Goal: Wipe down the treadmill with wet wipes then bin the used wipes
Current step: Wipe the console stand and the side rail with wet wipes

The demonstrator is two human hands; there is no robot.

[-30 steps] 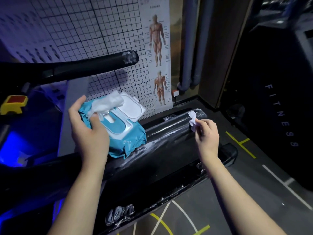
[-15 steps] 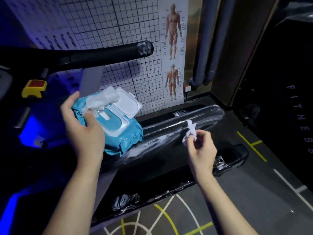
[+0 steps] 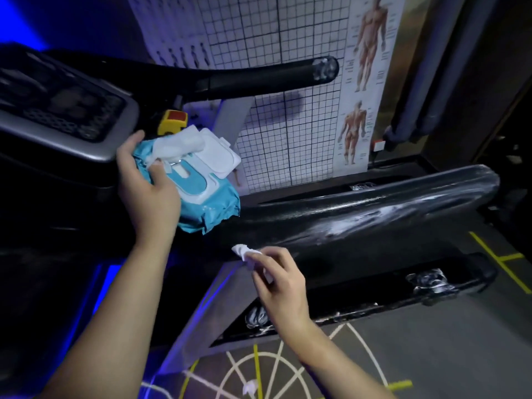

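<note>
A person's left hand (image 3: pixel 149 194) grips a teal wipe pack (image 3: pixel 211 204), fingers curled round its near end, thumb resting on top. The pack's lid (image 3: pixel 218 159) stands open and a fresh wipe (image 3: pixel 178 146) pokes out. The pack is held beside the treadmill console (image 3: pixel 66 110). The right hand (image 3: pixel 280 286) pinches a crumpled used wipe (image 3: pixel 243 251) between thumb and fingertips, just below the streaked black handrail (image 3: pixel 374 217).

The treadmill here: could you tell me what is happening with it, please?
A person is wiping it down. The left hand grips a blue wet-wipe pack, lid open, a fresh wipe sticking out. The right hand pinches a small crumpled wipe by the near handrail, which shows wet streaks.
</note>
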